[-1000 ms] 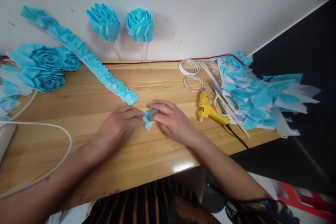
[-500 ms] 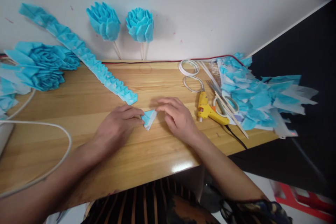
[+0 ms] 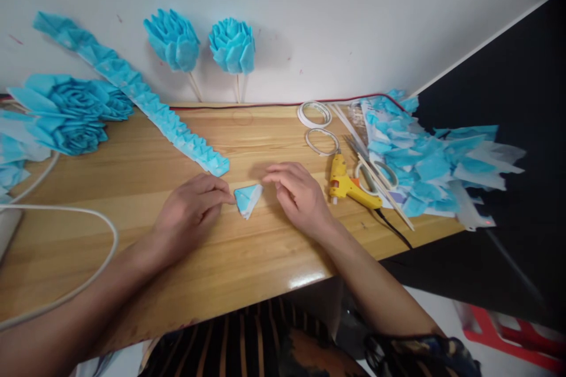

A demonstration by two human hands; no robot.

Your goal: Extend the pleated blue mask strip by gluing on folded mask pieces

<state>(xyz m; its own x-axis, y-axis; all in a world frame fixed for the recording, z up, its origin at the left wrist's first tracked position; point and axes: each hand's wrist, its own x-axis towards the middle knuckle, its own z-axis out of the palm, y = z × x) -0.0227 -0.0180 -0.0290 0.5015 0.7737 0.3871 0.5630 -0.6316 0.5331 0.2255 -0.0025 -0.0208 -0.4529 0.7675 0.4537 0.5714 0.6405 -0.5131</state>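
A small folded triangle of blue and white crepe-like paper lies on the table between my hands. My left hand is just left of it, fingers stretched toward its left corner; whether the fingertips touch the edge I cannot tell. To the right, my right hand is held open with fingers apart, clear of the triangle. Beyond the left hand, a long strip of overlapping folded blue pieces runs diagonally from the wall down to the table.
Two blue paper flowers on sticks stand against the wall. More blue flowers lie at left beside a white cable. On the right are tape rolls, a yellow glue gun, scissors, sticks and a pile of blue paper pieces.
My right hand has lifted off the triangle and moved right. My left fingers have drawn back to the left, so the whole triangle now shows.
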